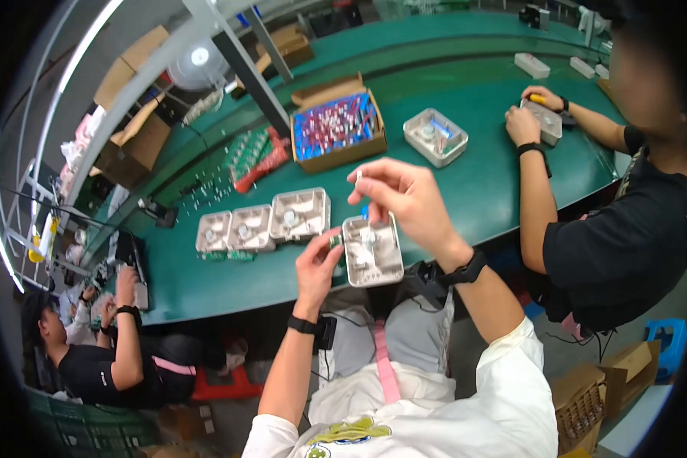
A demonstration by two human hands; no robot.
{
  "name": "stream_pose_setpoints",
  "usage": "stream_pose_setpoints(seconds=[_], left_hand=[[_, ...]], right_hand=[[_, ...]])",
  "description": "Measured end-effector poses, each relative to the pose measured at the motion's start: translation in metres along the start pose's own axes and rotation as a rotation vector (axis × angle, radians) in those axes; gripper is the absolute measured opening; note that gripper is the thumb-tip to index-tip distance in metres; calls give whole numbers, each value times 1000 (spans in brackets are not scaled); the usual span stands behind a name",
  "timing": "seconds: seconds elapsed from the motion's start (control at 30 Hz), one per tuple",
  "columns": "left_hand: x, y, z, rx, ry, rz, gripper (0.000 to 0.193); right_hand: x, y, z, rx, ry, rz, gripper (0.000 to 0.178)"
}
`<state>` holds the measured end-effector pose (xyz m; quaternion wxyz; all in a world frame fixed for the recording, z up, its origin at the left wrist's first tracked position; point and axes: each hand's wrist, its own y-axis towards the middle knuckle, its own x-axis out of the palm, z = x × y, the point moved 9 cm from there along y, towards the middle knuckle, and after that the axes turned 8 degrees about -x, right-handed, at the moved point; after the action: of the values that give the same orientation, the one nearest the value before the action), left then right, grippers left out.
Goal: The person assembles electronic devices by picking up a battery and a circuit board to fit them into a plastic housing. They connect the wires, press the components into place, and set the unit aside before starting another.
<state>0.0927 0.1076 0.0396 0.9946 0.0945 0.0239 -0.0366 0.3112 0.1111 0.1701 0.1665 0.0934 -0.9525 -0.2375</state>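
Note:
Close in front of me, a pale plastic housing [390, 272] with inner compartments sits at the table's near edge. My left hand [317, 263] is at its left side, thumb and fingers closed on a small green circuit board [335, 240]. Above its far edge, my right hand [406, 200] pinches a small white piece [359, 176] between thumb and fingertips; its exact kind is too small to tell. Below those fingers a bit of a blue part [365, 212] shows, mostly hidden. To the left, three similar housings [301, 200] stand in a row.
Beyond lies a cardboard box [336, 159] of blue and red parts, beside a red bag [261, 168] with green boards. Another housing [436, 137] holds a blue part. Small white pieces [202, 191] are scattered leftward. Co-workers sit right [611, 221] and left [107, 351].

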Motion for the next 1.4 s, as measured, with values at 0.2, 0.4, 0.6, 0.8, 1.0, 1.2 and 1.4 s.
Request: stream_pose_setpoints(seconds=[0.2, 0.4, 0.6, 0.8, 1.0, 1.2, 1.4], left_hand=[[9, -29, -7, -158, 19, 19, 29], [12, 2, -4, -214, 221, -42, 26], [24, 36, 10, -280, 519, -201, 26], [22, 67, 2, -301, 392, -337, 23], [15, 82, 9, -114, 507, -415, 23], [13, 94, -20, -73, 331, -465, 22], [5, 93, -34, -97, 194, -457, 18]], right_hand=[[-16, -16, 15, 6, -195, 99, 19], [-19, -11, 15, 22, -211, 78, 20], [-23, -3, 16, 5, -329, 83, 19], [-31, 7, 34, 145, -425, 112, 18], [-29, 8, 35, 218, -383, 96, 19], [-28, -2, 84, 299, -484, 93, 15], [6, -3, 111, 381, -1103, -85, 11]])
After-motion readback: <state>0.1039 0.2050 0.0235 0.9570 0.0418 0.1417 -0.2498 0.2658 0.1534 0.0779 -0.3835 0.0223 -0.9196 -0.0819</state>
